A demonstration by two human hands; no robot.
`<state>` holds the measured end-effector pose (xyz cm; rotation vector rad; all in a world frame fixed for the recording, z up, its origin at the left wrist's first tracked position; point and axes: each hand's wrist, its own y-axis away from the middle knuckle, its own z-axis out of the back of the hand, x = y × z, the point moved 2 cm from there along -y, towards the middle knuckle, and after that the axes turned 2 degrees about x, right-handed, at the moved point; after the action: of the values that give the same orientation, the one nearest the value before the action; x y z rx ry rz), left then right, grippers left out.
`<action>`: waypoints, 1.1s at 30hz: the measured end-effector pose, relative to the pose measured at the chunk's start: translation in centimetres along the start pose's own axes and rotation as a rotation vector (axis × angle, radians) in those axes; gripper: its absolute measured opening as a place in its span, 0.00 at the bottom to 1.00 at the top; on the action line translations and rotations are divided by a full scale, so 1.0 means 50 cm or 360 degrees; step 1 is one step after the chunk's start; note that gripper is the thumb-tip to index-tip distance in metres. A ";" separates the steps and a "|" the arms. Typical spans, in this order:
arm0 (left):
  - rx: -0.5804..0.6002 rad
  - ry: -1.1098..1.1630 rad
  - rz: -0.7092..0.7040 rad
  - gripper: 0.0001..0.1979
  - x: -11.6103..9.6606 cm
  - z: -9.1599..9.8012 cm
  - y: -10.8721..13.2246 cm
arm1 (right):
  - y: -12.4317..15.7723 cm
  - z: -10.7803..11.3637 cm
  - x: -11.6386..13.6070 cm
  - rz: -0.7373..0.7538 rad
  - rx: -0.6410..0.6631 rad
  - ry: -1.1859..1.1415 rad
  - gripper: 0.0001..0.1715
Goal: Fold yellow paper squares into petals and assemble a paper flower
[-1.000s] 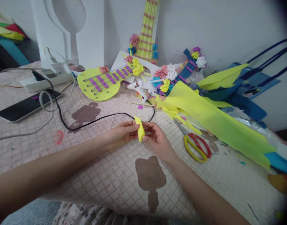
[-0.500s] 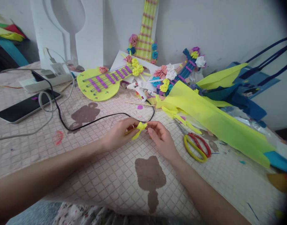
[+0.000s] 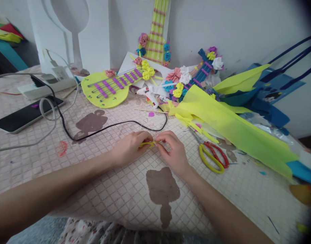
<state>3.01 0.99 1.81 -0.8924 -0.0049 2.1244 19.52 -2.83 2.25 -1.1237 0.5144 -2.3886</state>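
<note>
Between my two hands, above the middle of the quilted table cover, is a thin yellow paper piece. My left hand pinches its left part between thumb and fingers. The fingertips of my right hand close on its right end. Most of the paper is hidden by the fingers. To the right of my right hand lie scissors with one yellow and one red handle. A white glue gun rests beyond my hands, its black cord looping behind them.
Long yellow crepe paper spreads over the right side. A yellow paper guitar and a blue one stand at the back. A black tablet and a power strip lie at the left.
The yellow piece has turned so that it looks narrower. My right fingertips have closed on its end, and the two hands are nearer each other.
</note>
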 end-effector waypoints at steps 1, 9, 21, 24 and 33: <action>0.0009 -0.0012 0.0002 0.04 -0.001 0.000 0.001 | 0.001 0.002 -0.002 -0.0033 0.0014 0.0011 0.09; 0.0109 -0.0121 -0.0078 0.05 -0.010 -0.007 0.009 | 0.009 0.005 -0.006 -0.0247 0.0240 0.0037 0.10; 0.0088 -0.0244 -0.0075 0.05 -0.002 -0.018 0.009 | 0.016 0.002 -0.020 -0.0324 0.0395 0.0115 0.08; 0.0122 -0.0278 -0.0045 0.06 0.000 -0.021 0.010 | 0.017 -0.001 -0.025 -0.0382 0.0365 0.0101 0.10; 0.0012 -0.0068 -0.0050 0.03 0.000 -0.024 0.012 | 0.016 -0.006 -0.028 -0.0298 0.0417 0.0164 0.08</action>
<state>3.34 0.26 0.72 -0.8370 -0.0323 2.1129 20.29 -2.67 0.80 -0.9736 0.1255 -2.5920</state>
